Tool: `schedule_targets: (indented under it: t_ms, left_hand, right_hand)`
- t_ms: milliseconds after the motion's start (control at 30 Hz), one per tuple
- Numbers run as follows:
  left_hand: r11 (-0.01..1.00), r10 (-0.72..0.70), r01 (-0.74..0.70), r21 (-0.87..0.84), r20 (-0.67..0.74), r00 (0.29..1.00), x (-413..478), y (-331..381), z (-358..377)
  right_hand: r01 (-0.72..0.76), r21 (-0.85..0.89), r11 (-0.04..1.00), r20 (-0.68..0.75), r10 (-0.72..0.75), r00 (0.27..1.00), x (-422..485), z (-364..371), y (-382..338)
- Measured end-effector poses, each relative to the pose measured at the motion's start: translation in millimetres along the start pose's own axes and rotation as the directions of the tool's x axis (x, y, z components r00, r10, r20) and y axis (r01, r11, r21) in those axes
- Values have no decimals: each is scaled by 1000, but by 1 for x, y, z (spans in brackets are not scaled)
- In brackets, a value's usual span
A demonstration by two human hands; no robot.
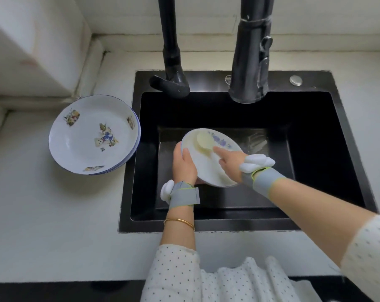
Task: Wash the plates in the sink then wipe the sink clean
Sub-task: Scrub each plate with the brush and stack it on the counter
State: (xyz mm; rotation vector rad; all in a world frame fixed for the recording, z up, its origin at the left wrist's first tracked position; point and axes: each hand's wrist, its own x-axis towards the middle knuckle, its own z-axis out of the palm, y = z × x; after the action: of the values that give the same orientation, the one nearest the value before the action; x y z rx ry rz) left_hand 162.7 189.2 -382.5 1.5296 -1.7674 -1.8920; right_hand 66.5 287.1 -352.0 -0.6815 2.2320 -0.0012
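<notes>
Over the black sink [315, 149], my left hand [183, 164] grips a floral plate [203, 170] by its left rim, thumb across the face and fingers curled behind. The plate is tilted above the basin, its purple flower print towards the far edge. My right hand [230, 163] reaches in from the right with a straight forefinger pressing a pale yellow sponge [203, 139] against the plate's upper face; how the other fingers lie, I cannot tell. Both wrists wear grey straps carrying white pods, and a gold bangle [179, 222] circles the left forearm. On the white countertop [54, 214], just left of the sink, sits a stack of plates [93, 134] with blue rims and coloured decals, the top one face up. Two black faucets [250, 62] stand on the sink's back ledge, with a round silver button [296, 80] near its right corner. Dotted white sleeves fill the lower edge.
</notes>
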Motion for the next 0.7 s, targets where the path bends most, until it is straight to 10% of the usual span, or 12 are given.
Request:
schedule_targets:
  t_ms: [100,200,300,433,700]
  left_hand:
    - [999,13,-12,36,-49,999,3,-4,-5]
    - [1000,3,0,30,-103,995,6,-9,-10]
    - [1000,3,-4,-11,-106,994,7,-10,-13]
    - [1000,21,-20,8,-81,996,6,-12,-14]
    - [992,-78,81,-101,37,996,0,-10,2]
  right_hand:
    - [-65,-86,994,153,78,985,-19,-1,20]
    - [-121,253,960,337,30,941,-52,1,4]
    - [-117,384,916,328,-17,945,-54,-1,-1]
    - [-147,151,977,221,112,969,-28,3,20]
    - [-48,476,878,149,-27,988,-27,11,-26]
